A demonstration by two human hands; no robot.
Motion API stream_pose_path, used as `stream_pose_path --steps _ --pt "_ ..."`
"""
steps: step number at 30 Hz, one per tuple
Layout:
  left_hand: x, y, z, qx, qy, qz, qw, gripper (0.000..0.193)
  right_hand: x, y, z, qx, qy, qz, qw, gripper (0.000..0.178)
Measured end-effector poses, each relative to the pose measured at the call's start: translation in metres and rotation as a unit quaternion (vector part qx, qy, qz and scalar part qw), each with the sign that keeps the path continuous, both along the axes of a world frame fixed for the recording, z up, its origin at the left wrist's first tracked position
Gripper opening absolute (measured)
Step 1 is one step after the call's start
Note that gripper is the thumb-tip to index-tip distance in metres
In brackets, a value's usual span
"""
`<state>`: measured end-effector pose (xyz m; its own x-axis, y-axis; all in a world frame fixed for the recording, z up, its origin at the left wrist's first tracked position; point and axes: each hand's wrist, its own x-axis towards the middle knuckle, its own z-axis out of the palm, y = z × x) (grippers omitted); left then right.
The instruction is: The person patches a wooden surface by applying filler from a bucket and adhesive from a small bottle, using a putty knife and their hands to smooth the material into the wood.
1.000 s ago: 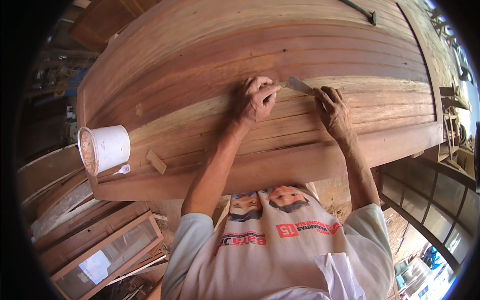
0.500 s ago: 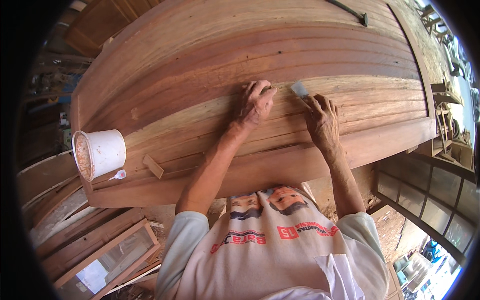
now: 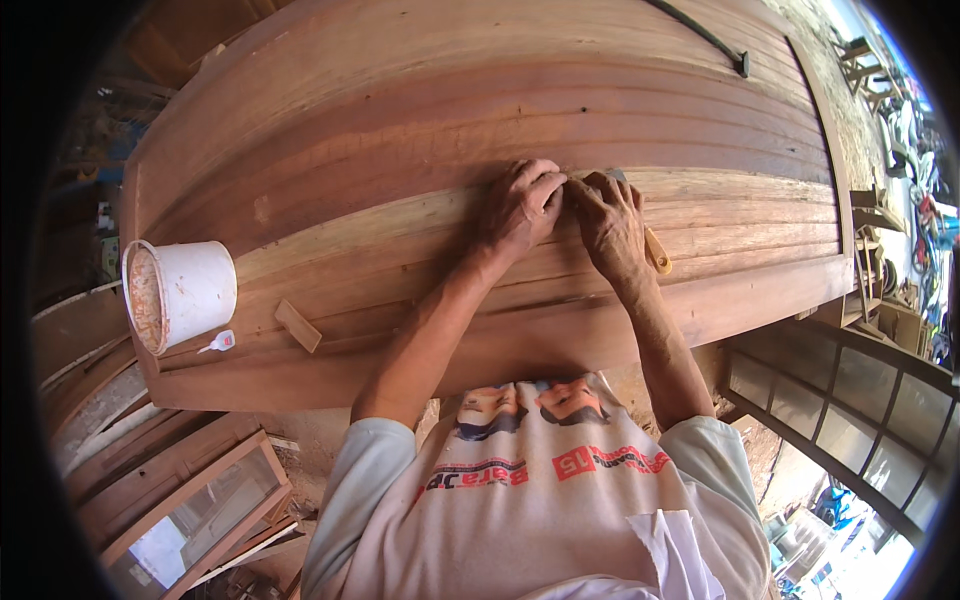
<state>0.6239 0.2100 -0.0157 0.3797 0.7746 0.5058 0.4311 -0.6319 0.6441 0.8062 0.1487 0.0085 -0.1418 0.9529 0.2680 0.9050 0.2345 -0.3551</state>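
My left hand (image 3: pixel 522 205) is closed with curled fingers over the pale strip of a large reddish wooden panel (image 3: pixel 400 120). What it pinches is too small and hidden to name. My right hand (image 3: pixel 610 222) has come right up to it, and the fingertips of both hands meet. A putty knife runs under my right hand: its light wooden handle (image 3: pixel 657 252) sticks out beside the wrist, and a bit of its grey blade (image 3: pixel 618 175) shows past the knuckles. The palm hides the middle of the knife.
At the panel's left end stand a white bucket (image 3: pixel 205 288) smeared with orange-brown paste and a small white bottle (image 3: pixel 220 341). A small wood offcut (image 3: pixel 298 326) lies nearby. A dark metal bar (image 3: pixel 705 36) rests across the far right. Framed glass panes (image 3: pixel 840 400) stand at lower right.
My right hand has moved left to meet my left hand. The putty knife has turned: its handle now shows beside the wrist and its blade is mostly covered. The view has shifted slightly.
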Motion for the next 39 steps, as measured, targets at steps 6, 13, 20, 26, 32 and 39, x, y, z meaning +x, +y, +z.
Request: stream_pose_path --steps 6,13,20,26,32,39 --pt "-0.002 -0.001 0.000 -0.013 -0.007 0.001 1.000 0.026 -0.004 0.006 0.012 -0.070 -0.010 0.005 0.998 0.034" --pt "-0.004 0.001 0.004 -0.017 -0.001 -0.001 1.000 0.027 -0.005 0.012 0.009 -0.088 0.019 0.008 0.996 0.041" --pt "-0.001 0.002 -0.006 -0.001 -0.024 0.020 1.000 0.024 -0.005 0.003 0.001 -0.035 -0.013 0.007 0.999 0.050" --pt "-0.001 0.000 -0.005 0.009 -0.015 0.011 1.000 0.022 -0.006 -0.007 -0.002 -0.018 0.042 -0.003 0.999 0.052" --pt "-0.001 0.000 -0.006 0.001 0.005 -0.003 1.000 0.023 -0.011 -0.010 -0.004 -0.022 0.022 -0.009 0.999 0.050" --pt "-0.001 -0.002 -0.003 -0.015 -0.008 -0.004 1.000 0.025 -0.013 0.002 0.006 -0.067 0.018 -0.030 0.997 0.039"
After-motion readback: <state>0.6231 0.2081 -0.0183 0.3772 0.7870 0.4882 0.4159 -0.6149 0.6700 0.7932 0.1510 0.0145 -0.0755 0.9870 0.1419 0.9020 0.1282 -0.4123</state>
